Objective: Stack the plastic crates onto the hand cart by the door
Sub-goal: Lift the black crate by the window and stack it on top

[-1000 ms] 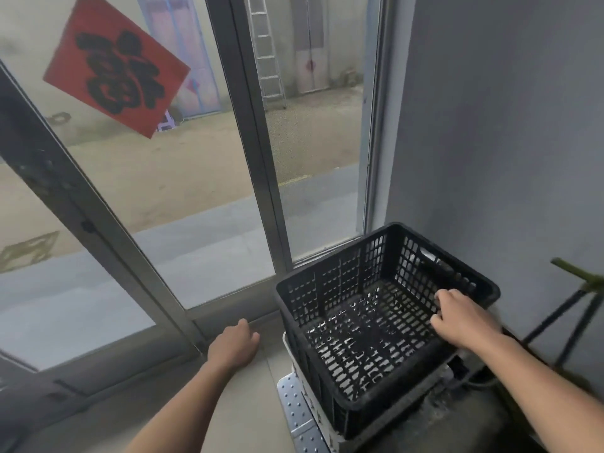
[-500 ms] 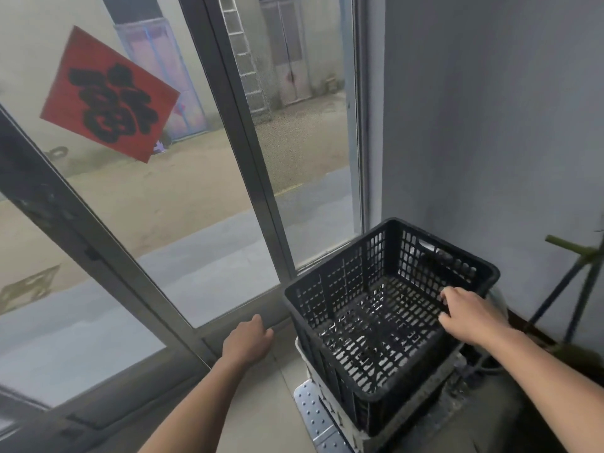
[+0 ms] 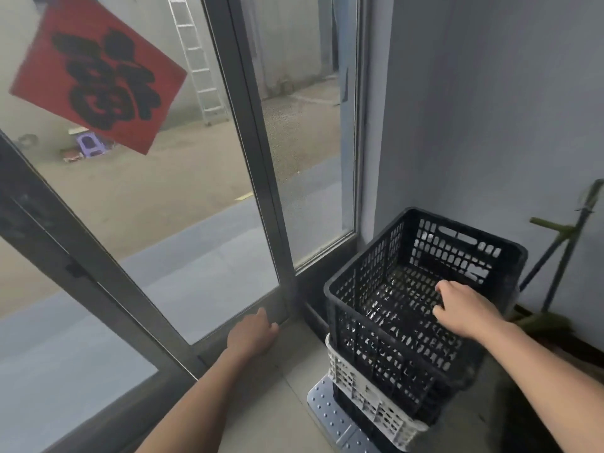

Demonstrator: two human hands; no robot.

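**Q:** Fingers (image 3: 442, 297) of the right hand (image 3: 465, 310): what are they doing at this stage?

**A:** They curl together over the near-right rim of the black perforated plastic crate (image 3: 385, 322); whether they grip it firmly or merely rest on it cannot be told. The left hand (image 3: 251, 333) hangs loosely curled and empty, low beside the dark metal frame of the glass door (image 3: 261, 178)

**Q:** Where does the crate stand?

**A:** It is seated on a white slotted plastic crate (image 3: 362, 400), which stands on the grey studded metal deck of the hand cart (image 3: 325, 408), in the corner between door and grey plaster wall (image 3: 490, 109)

**Q:** How is the step best finished?

**A:** Judged from the rims, the black crate sits slightly askew over the white one; a downward press, with a small twist to square the corners, would likely seat it before letting go

**Q:** What room is available?

**A:** Wall lies close behind, the door frame just beside the far-left corner, and a green-handled broom (image 3: 555, 256) leans near on the right. Bare tiled floor (image 3: 271, 420) on the near left offers the freest withdrawal path
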